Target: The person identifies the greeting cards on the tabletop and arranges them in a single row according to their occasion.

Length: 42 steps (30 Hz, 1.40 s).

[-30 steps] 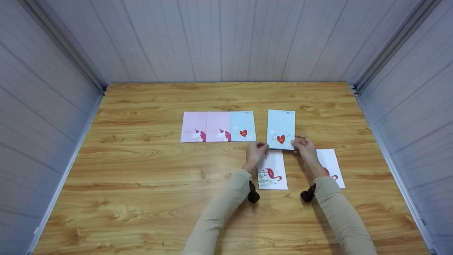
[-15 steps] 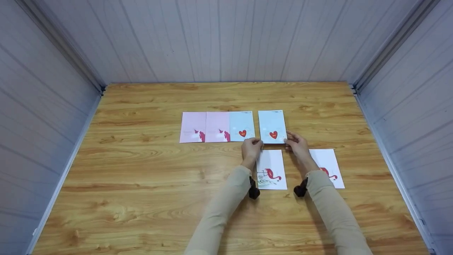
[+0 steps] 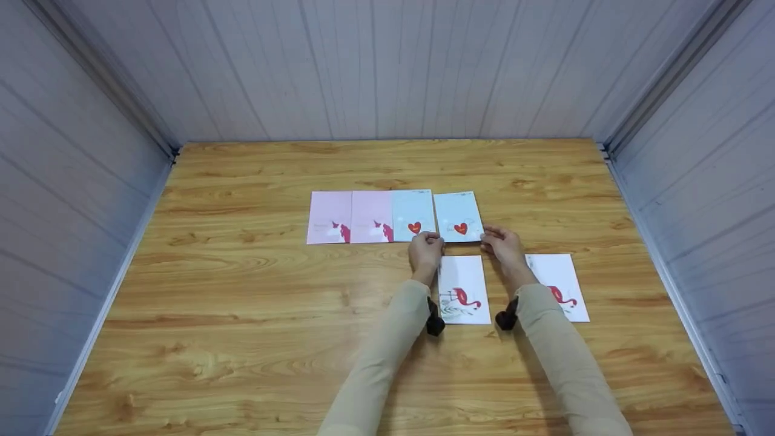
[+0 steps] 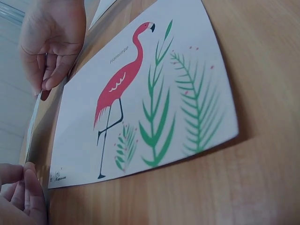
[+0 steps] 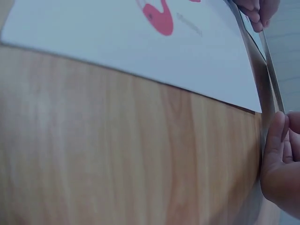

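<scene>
A pale blue card with a red winged heart is held by its near edge, slightly tilted, at the right end of a row of cards. At its near left corner my left hand pinches it between thumb and fingers. The near right corner is pinched by my right hand. Both grips also show in the left wrist view, where the card appears edge-on, a little above the table. Just below my hands lies a white flamingo card, flat on the table. Left of the held card is another blue heart card.
Two pink unicorn cards lie edge to edge at the left of the row. A second flamingo card lies under and beside the right forearm. Pale panel walls enclose the wooden table at the back and sides.
Both hands have moved the blue heart card left and lowered it, bringing it beside the other blue card. It has tilted slightly. The other cards have stayed in place.
</scene>
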Tool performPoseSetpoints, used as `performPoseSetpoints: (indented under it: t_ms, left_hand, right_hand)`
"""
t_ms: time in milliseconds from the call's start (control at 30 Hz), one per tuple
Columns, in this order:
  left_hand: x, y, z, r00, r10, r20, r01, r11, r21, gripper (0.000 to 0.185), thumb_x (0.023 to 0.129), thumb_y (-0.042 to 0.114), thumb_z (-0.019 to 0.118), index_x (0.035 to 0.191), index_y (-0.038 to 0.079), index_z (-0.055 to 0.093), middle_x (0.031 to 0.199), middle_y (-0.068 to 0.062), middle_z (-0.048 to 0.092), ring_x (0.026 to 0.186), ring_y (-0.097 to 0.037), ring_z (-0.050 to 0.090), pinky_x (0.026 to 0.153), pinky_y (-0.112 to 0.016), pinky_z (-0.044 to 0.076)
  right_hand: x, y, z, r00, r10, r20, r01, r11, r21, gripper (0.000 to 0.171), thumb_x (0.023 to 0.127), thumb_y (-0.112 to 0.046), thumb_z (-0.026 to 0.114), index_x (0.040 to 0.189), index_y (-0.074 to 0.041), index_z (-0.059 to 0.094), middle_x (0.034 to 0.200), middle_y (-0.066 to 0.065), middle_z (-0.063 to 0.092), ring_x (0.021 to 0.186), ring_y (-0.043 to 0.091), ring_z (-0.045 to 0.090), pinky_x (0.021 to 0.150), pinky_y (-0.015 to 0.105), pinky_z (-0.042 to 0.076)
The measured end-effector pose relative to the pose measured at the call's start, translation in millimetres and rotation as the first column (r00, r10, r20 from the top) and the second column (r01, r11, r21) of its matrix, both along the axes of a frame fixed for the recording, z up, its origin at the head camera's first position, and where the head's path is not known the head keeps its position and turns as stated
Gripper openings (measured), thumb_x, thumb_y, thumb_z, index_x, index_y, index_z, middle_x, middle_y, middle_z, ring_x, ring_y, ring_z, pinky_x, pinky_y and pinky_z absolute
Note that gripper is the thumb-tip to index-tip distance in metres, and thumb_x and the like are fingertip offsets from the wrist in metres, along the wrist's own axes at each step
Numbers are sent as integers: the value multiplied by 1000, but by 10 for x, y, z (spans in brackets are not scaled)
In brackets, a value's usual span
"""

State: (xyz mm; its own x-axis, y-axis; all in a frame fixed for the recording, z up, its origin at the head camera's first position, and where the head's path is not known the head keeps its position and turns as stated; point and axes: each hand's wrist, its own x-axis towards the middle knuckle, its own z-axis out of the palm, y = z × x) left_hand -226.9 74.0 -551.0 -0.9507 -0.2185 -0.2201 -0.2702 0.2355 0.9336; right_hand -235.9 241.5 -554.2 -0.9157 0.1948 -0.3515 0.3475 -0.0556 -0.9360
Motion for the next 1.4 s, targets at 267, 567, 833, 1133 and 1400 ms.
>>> performPoseSetpoints:
  t_ms: [267, 567, 833, 1133, 1400]
  left_hand:
    - [-31, -35, 17, 999, -34, -5, 33, 998, -46, 16, 81, 8, 59, 93, 2, 67, 72, -1, 62, 63, -11, 57, 60, -22, 43]
    - [-18, -39, 54, 995, -93, 22, 95, 992, -85, 24, 85, 12, 56, 105, 1, 62, 93, -6, 61, 87, -16, 55, 74, -28, 44]
    - [1, -31, 53, 996, -92, 10, 92, 989, -112, 26, 84, 13, 54, 106, 2, 63, 94, -4, 62, 89, -14, 54, 75, -28, 43]
    - [7, -27, 57, 995, -94, 29, 97, 986, -138, 26, 85, 15, 54, 106, 2, 62, 95, -4, 61, 89, -14, 54, 76, -28, 43]
    - [56, -64, 26, 992, -115, -55, 103, 978, -179, 20, 83, 13, 56, 99, 2, 64, 84, -1, 60, 79, -13, 53, 71, -26, 44]
  right_hand:
    - [-46, -62, 5, 999, -2, 32, 0, 999, 49, 33, 85, 0, 51, 118, 3, 50, 97, 7, 52, 76, 11, 55, 66, 20, 46]
    - [-68, -114, 49, 1000, -1, 18, 0, 998, 70, 34, 83, 2, 53, 117, 5, 51, 92, 7, 52, 74, 11, 55, 64, 19, 46]
    - [-97, -88, 46, 998, 43, 42, -49, 989, 137, 34, 85, 2, 50, 119, 6, 48, 101, 12, 49, 80, 15, 55, 71, 24, 46]
    - [-92, -72, 65, 996, 66, 58, -74, 986, 153, 33, 87, 1, 49, 119, 7, 48, 109, 18, 49, 89, 21, 54, 77, 27, 45]
    - [-41, 3, 29, 994, 113, 8, -113, 986, 120, 31, 88, -1, 48, 118, 8, 48, 110, 20, 49, 87, 20, 54, 77, 27, 44]
